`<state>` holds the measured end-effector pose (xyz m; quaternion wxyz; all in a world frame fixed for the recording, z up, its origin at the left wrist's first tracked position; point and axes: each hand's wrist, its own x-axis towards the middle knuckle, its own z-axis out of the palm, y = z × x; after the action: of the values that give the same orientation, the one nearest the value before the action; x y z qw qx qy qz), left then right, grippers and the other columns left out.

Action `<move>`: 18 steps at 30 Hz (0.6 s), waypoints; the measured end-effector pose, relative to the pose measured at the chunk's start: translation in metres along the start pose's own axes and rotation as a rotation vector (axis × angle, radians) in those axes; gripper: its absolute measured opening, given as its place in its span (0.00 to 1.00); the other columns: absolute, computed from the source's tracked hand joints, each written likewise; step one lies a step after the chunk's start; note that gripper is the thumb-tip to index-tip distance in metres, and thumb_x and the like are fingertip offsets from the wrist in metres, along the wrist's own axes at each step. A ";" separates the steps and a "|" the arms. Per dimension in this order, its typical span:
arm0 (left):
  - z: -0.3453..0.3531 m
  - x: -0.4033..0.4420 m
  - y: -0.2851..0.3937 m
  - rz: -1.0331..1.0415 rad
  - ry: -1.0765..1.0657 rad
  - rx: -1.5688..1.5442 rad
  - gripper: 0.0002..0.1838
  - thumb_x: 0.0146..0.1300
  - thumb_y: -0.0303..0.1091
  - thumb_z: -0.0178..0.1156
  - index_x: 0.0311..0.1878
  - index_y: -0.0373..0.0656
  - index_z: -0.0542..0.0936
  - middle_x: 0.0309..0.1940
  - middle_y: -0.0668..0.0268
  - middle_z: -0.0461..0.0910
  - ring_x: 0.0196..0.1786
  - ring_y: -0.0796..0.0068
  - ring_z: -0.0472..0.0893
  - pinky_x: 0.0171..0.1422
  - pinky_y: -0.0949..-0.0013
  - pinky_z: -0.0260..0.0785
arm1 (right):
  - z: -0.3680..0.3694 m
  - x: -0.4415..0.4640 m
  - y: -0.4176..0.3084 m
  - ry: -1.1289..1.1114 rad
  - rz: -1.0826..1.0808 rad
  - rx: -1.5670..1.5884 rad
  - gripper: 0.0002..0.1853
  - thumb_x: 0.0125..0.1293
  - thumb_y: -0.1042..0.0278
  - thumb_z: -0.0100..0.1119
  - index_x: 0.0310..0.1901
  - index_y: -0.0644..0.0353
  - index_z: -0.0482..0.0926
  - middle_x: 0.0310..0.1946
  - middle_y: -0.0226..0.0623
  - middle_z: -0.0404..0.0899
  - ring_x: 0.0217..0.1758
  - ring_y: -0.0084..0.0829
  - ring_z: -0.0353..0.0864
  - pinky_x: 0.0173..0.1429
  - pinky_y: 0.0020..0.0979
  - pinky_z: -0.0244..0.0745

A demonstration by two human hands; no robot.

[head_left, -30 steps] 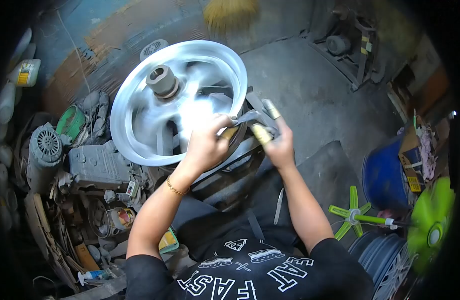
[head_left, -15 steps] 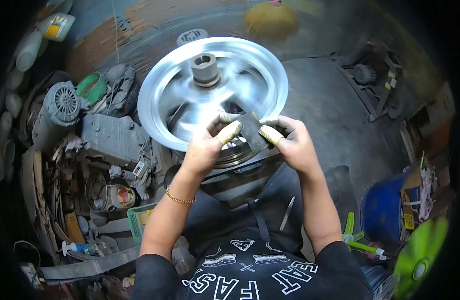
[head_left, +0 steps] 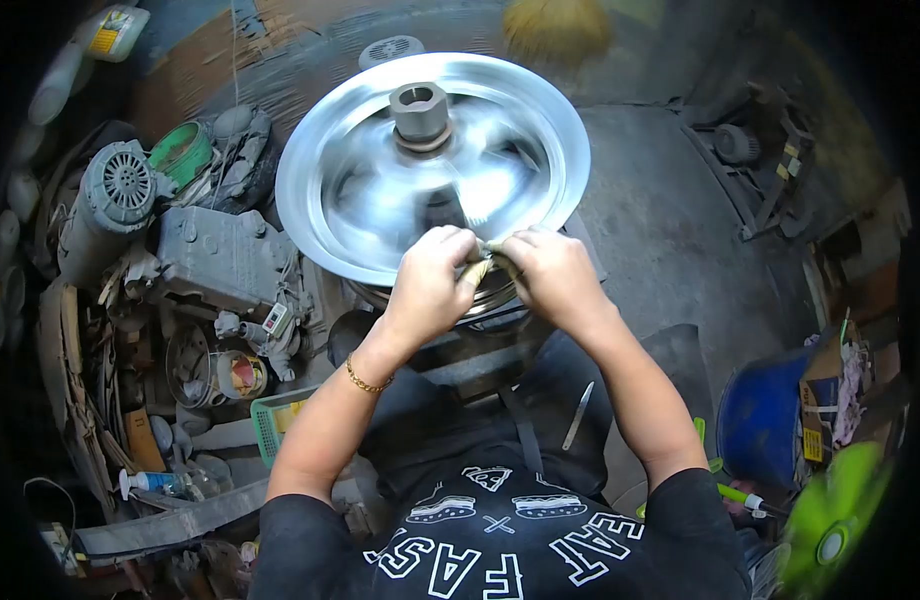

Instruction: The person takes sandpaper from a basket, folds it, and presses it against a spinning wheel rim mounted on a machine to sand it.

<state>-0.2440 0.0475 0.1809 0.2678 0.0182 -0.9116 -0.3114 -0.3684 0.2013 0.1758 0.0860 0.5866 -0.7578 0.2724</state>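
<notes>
A silvery spoked wheel rim [head_left: 310, 200], its spokes blurred by spinning, lies tilted with a hexagonal metal nut [head_left: 420, 112] at its hub. At the rim's near edge my left hand [head_left: 442, 275] and my right hand [head_left: 550, 272] meet, fingers closed and pinched together. Yellowish wrappings cover some fingertips. Between them is a small dark piece, mostly hidden by the fingers; both hands appear to grip it. Whether the fingertips touch the rim cannot be made out.
A thin metal blade [head_left: 578, 415] rests on my right thigh. Left stand a dusty motor [head_left: 120, 190], a grey metal housing [head_left: 215, 258] and a green basket [head_left: 270, 430]. Right are a blue bin [head_left: 765, 420] and a green fan [head_left: 830, 500]. A yellow broom [head_left: 557, 28] hangs beyond the rim.
My hands have come closer together, and the dark sheet that showed between them is now mostly hidden. The camera view has shifted, placing the rim further right than a second ago.
</notes>
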 end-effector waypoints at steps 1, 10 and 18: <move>0.002 -0.002 -0.001 0.042 -0.026 0.053 0.09 0.53 0.19 0.67 0.37 0.34 0.78 0.30 0.53 0.77 0.38 0.50 0.79 0.46 0.55 0.73 | 0.005 -0.004 0.001 0.000 0.004 -0.004 0.14 0.56 0.74 0.65 0.46 0.59 0.84 0.41 0.42 0.86 0.44 0.44 0.86 0.49 0.42 0.82; 0.010 -0.003 -0.009 0.099 -0.182 0.138 0.08 0.53 0.23 0.58 0.38 0.40 0.75 0.36 0.58 0.80 0.47 0.55 0.80 0.52 0.53 0.66 | 0.021 -0.020 0.003 0.113 -0.094 -0.041 0.17 0.56 0.75 0.61 0.48 0.64 0.83 0.47 0.44 0.86 0.52 0.43 0.86 0.55 0.40 0.83; 0.023 -0.003 -0.009 0.145 -0.080 0.169 0.09 0.51 0.21 0.60 0.36 0.40 0.74 0.32 0.57 0.77 0.39 0.53 0.77 0.47 0.56 0.62 | 0.022 -0.020 0.012 0.127 -0.097 -0.009 0.15 0.57 0.75 0.62 0.47 0.64 0.82 0.47 0.45 0.86 0.51 0.44 0.86 0.54 0.41 0.83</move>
<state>-0.2540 0.0535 0.1585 0.2508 -0.0379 -0.9433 -0.2139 -0.3698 0.2085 0.1442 0.1498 0.6037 -0.7228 0.3011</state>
